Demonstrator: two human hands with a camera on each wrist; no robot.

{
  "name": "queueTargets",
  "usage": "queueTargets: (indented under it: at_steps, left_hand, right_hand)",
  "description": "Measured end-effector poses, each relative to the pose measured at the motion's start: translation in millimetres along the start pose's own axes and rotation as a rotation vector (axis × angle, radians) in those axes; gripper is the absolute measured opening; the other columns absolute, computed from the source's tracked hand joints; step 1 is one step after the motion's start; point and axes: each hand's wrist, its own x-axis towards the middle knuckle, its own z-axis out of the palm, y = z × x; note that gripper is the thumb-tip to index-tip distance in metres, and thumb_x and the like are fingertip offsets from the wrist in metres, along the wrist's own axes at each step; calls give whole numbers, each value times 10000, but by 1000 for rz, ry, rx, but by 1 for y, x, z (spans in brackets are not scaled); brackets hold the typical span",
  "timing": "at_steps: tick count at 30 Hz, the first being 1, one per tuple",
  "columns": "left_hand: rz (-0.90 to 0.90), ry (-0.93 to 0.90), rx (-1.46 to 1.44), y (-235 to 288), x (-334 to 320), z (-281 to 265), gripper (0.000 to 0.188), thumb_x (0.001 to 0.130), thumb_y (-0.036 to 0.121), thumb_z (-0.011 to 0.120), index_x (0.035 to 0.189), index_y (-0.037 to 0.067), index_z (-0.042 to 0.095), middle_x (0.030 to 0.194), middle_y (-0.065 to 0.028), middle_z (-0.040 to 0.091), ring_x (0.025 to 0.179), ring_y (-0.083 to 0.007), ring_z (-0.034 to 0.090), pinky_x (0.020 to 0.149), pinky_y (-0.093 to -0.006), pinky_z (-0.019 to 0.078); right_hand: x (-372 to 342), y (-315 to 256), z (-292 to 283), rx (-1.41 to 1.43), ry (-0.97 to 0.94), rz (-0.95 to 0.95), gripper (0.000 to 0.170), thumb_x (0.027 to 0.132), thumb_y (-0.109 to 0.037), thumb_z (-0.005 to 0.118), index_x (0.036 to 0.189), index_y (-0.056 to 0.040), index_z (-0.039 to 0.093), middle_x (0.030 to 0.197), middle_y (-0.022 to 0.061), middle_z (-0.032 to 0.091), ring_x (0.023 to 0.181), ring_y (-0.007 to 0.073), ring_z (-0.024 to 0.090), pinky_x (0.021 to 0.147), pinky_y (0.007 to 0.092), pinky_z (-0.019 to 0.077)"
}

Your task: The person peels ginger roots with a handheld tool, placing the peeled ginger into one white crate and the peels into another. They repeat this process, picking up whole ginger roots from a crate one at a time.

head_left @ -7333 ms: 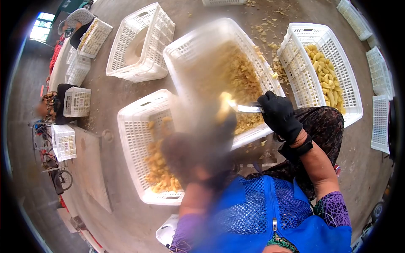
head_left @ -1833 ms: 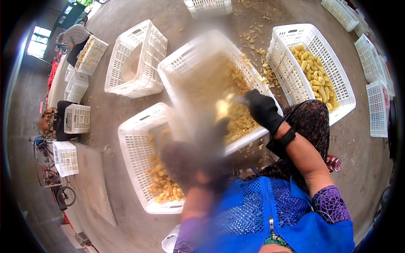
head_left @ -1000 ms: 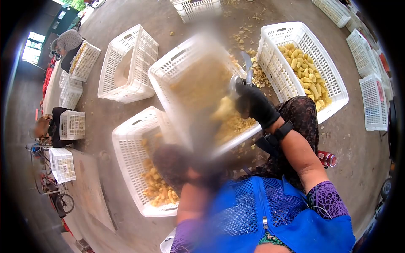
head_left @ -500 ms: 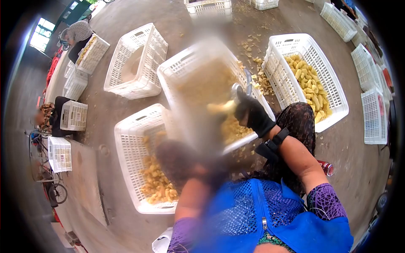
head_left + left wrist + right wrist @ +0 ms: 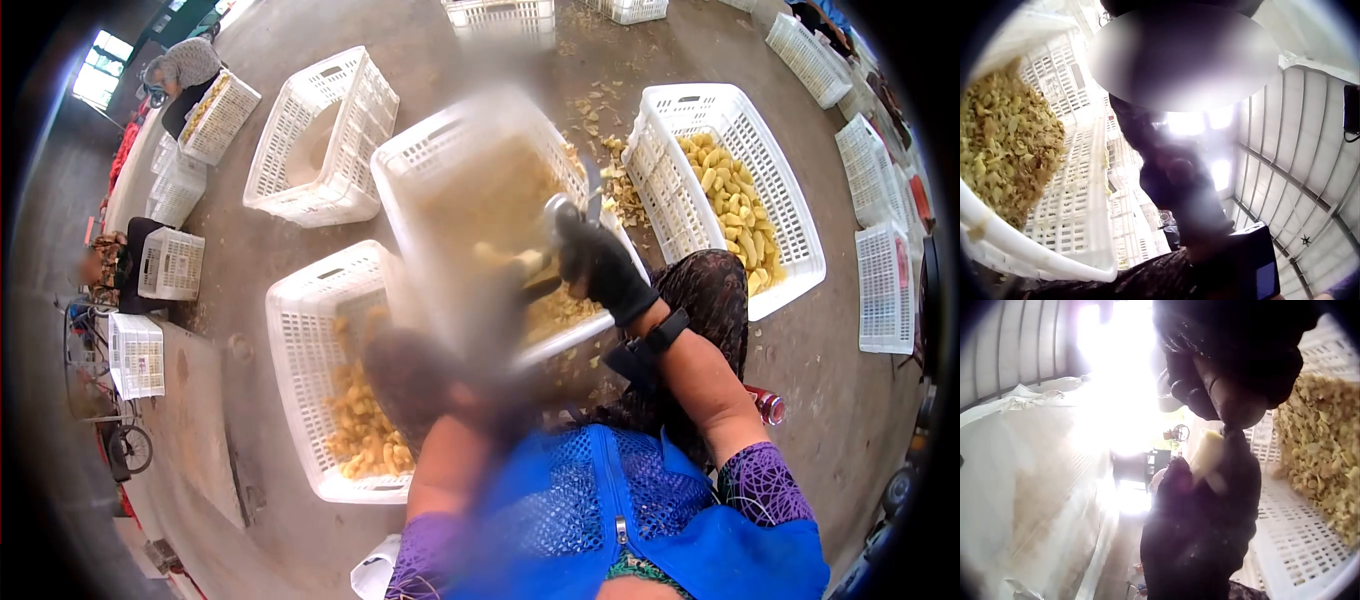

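Observation:
In the head view my black-gloved right hand (image 5: 608, 272) grips a tool with a curved metal blade (image 5: 595, 190) pointing up and a round metal end (image 5: 562, 210). My left hand (image 5: 490, 315), badly blurred, is beside it over the crate of peelings (image 5: 545, 335). The right wrist view has my left hand (image 5: 1200, 531) below, pinching a pale yellow piece (image 5: 1209, 452), and my right hand (image 5: 1229, 369) above with its bare thumb tip close to that piece. A blurred oval covers much of the left wrist view; my right hand (image 5: 1179, 181) is dark there.
A crate of yellow pieces (image 5: 735, 205) stands at the right, another crate with pieces (image 5: 365, 435) at the lower left. An upright crate (image 5: 365, 150) is behind the latter. Scraps (image 5: 620, 190) litter the floor, and a red can (image 5: 767, 405) lies by the right knee. Two people sit at the left.
The blade, earlier pointing left towards the piece, now points up. The left hand's piece has shifted slightly left and down over the last half second; the right hand has barely moved.

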Motion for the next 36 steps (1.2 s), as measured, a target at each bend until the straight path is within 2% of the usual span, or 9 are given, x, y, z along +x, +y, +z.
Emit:
queueTargets:
  at_steps: [2, 7, 15, 18, 22, 27, 32, 34, 36]
  left_hand:
    - [-31, -1, -32, -3, 2, -4, 308, 973, 322, 428, 1115, 69, 532, 929, -43, 565, 813, -154, 557, 712, -281, 468]
    - [-7, 10, 63, -9, 10, -1, 316, 978, 326, 431, 1128, 67, 534, 905, -22, 564, 799, -125, 548, 691, -277, 462]
    - [162, 8, 285, -57, 0, -13, 218, 846, 162, 540, 1018, 42, 603, 717, -62, 595, 603, -170, 549, 532, -298, 443]
    - [209, 76, 426, -25, -5, 1, 225, 861, 100, 495, 1034, 23, 617, 668, -98, 620, 554, -154, 552, 480, -278, 421]
    - [-129, 80, 389, -28, 10, -3, 215, 859, 229, 589, 920, 25, 621, 712, -56, 613, 561, -140, 563, 479, -277, 426]
    - [389, -150, 645, -16, -7, -9, 193, 861, 122, 521, 999, 13, 598, 933, -61, 569, 708, -148, 567, 564, -313, 476]
    - [244, 54, 321, 8, -44, 9, 254, 873, 73, 469, 1076, 18, 612, 746, -134, 631, 628, -175, 572, 495, -273, 423]
    - [640, 3, 629, 23, -43, 17, 277, 886, 55, 451, 1124, 9, 586, 858, -162, 623, 727, -223, 576, 579, -310, 452]
    - [290, -56, 324, 26, -32, 16, 188, 843, 46, 506, 991, 1, 613, 958, -156, 586, 776, -234, 575, 625, -342, 472]
  right_hand:
    - [4, 10, -8, -799, 85, -445, 224, 906, -324, 582, 844, -109, 564, 640, -54, 497, 514, 40, 462, 446, 178, 355]
    - [-4, -6, -13, -369, 39, -218, 217, 892, -306, 599, 841, -96, 610, 626, -57, 514, 529, 41, 492, 431, 190, 350]
    - [-10, -22, -10, -1116, -77, -629, 155, 734, -56, 592, 878, -87, 641, 643, 78, 606, 523, 205, 562, 523, 297, 453]
    - [-15, -48, 5, -166, -7, 361, 229, 824, -263, 641, 939, -69, 680, 550, 1, 562, 387, 45, 464, 355, 186, 351]
    - [-8, 1, 5, 186, 47, -9, 368, 815, -433, 644, 759, -70, 675, 490, 2, 526, 337, 74, 428, 320, 218, 303]
    - [13, 71, -51, -1214, 253, -756, 402, 875, -222, 573, 1261, -130, 510, 931, 42, 625, 772, 159, 585, 711, 294, 491]
    - [-14, -28, -33, 422, 41, -71, 594, 853, -295, 641, 1351, -70, 409, 1138, 49, 570, 994, 137, 524, 853, 286, 439]
    - [-16, -19, -31, 431, -43, -123, 542, 871, -293, 621, 1318, -43, 443, 1129, 37, 564, 976, 124, 512, 863, 285, 426]
    - [-23, -27, -22, 474, 49, -102, 501, 887, -293, 605, 1284, -18, 471, 1113, 39, 568, 959, 116, 510, 863, 284, 417]
